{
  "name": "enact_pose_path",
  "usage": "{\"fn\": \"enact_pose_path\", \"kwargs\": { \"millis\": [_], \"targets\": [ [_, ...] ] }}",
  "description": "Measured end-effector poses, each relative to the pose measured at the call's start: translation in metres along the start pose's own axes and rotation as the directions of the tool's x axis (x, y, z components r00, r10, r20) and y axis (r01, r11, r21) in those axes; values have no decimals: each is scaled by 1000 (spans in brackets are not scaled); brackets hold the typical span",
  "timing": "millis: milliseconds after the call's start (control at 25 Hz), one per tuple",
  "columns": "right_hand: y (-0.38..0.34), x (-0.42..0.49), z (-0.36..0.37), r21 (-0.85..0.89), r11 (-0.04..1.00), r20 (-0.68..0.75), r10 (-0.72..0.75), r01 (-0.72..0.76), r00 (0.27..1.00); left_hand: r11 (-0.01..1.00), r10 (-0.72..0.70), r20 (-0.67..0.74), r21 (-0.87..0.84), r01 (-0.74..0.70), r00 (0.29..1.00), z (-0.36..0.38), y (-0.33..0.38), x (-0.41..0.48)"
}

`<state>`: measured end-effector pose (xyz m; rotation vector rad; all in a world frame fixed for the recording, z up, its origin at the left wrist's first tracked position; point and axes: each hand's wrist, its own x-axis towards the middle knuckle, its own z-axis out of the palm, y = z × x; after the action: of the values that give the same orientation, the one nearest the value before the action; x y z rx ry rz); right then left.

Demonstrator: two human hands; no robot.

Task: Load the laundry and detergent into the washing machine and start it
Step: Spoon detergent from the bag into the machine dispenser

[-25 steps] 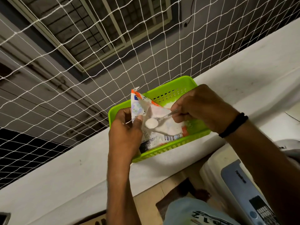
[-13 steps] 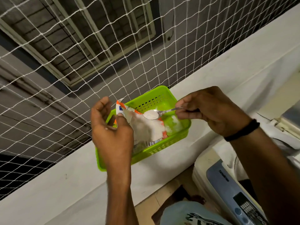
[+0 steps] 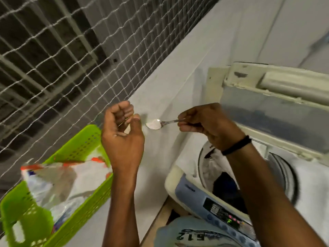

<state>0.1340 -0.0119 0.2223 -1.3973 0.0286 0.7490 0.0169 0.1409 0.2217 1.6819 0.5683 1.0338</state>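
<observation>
My right hand (image 3: 208, 123) pinches the handle of a metal spoon (image 3: 156, 123) heaped with white detergent powder, held level above the white ledge. My left hand (image 3: 122, 132) hovers beside the spoon's bowl, fingers loosely curled, holding nothing. The detergent packet (image 3: 67, 177), white with orange edges, lies in the green basket (image 3: 83, 145) at the lower left. The top-loading washing machine (image 3: 213, 202) stands at the lower right with its lid (image 3: 270, 104) raised. Dark and white laundry (image 3: 220, 179) fills its drum.
A white safety net (image 3: 53, 59) spans the opening behind the white ledge (image 3: 169, 81). The machine's blue control panel (image 3: 227, 216) with lit indicators faces me. A wall rises behind the lid.
My left hand let go of the detergent packet, which now lies in the basket. My right hand carried the loaded spoon rightward toward the machine, and my view swung right to show the open drum.
</observation>
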Motion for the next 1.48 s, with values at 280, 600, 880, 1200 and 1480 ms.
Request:
{"fn": "enact_pose_path", "kwargs": {
  "millis": [280, 600, 880, 1200, 1480],
  "targets": [
    [28, 13, -109, 152, 988, -271, 38, 4, 962, 994, -111, 357, 54, 99, 927, 115, -41, -20],
    [122, 42, -242, 330, 944, -690, 241, 1, 683, 929, -332, 673, 354, 107, 661, 237, -138, -86],
    [220, 56, -258, -393, 884, -788, -182, -253, 588, 713, -690, 650, 535, 454, 318, 287, -188, -133],
    [233, 46, -221, -624, 770, -706, -481, -136, 520, 706, -692, 684, 571, 419, 232, 280, -188, -143],
    [197, 44, -216, 133, 980, -846, 34, 147, 532, 820, -564, 655, 374, 432, 503, 242, -153, -110]
  ]
}}
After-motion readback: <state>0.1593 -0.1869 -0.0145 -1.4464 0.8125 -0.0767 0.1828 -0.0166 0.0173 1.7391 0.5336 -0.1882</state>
